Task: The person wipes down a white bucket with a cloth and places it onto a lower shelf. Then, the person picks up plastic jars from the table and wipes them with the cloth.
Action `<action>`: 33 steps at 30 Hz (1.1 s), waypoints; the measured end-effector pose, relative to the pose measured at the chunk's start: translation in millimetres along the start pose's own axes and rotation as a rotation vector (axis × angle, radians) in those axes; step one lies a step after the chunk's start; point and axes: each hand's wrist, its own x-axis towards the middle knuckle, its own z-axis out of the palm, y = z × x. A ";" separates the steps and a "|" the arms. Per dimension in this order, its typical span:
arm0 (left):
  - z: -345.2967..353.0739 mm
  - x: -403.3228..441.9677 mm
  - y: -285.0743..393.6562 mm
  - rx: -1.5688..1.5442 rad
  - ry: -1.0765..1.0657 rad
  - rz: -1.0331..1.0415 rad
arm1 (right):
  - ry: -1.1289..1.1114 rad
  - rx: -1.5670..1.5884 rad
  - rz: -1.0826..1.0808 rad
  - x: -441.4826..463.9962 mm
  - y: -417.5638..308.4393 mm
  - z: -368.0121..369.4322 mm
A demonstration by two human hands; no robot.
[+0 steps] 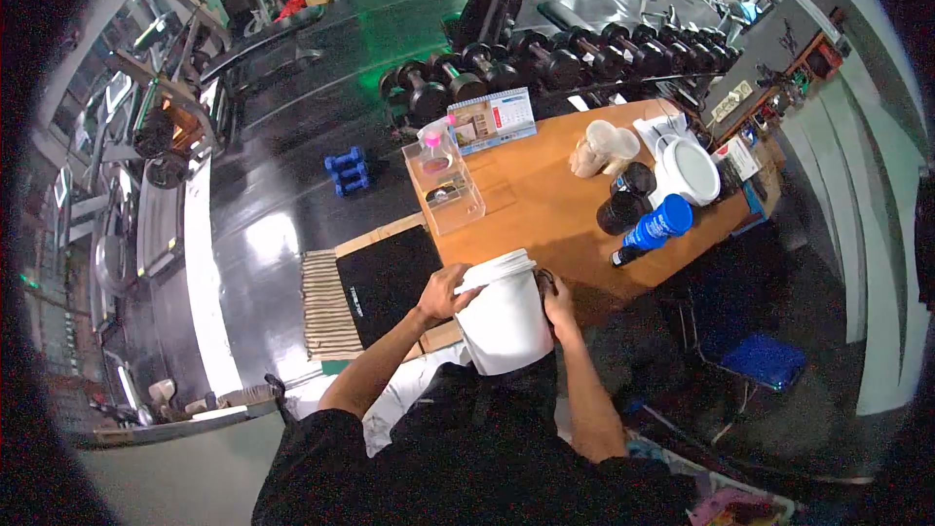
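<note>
A white tub (504, 321) with a ridged rim is held between my two hands, close to my body at the near edge of the wooden table (526, 195). My left hand (447, 293) grips the rim on its left side. On the right side my right hand (556, 303) presses round the wall just below the rim, near a dark handle or object that I cannot make out. Beyond the tub stand a clear acrylic box (448, 193) and a desk calendar (493, 123).
At the table's right are a blue-capped container (660, 223), a dark jar (623, 206), a white lidded tub (689, 172) and pale cups (602, 148). Dumbbells (550, 60) line a rack behind. Blue dumbbells (348, 171) lie on the floor; a blue stool (765, 362) stands right.
</note>
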 end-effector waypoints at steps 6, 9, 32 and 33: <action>3.0 1.1 2.6 0.022 -0.027 -0.040 | -0.127 -0.519 -0.702 -73.3 -73.0 8.8; 3.0 -0.2 -0.2 0.018 -0.031 -0.036 | -0.138 -0.618 -0.932 -97.2 -70.2 3.4; 2.9 37.7 46.9 0.097 -0.162 -0.138 | 0.512 0.601 0.815 -112.1 19.2 1.5; -3.6 46.0 59.3 0.105 -0.162 -0.114 | 0.488 0.586 0.811 -107.9 15.1 -0.7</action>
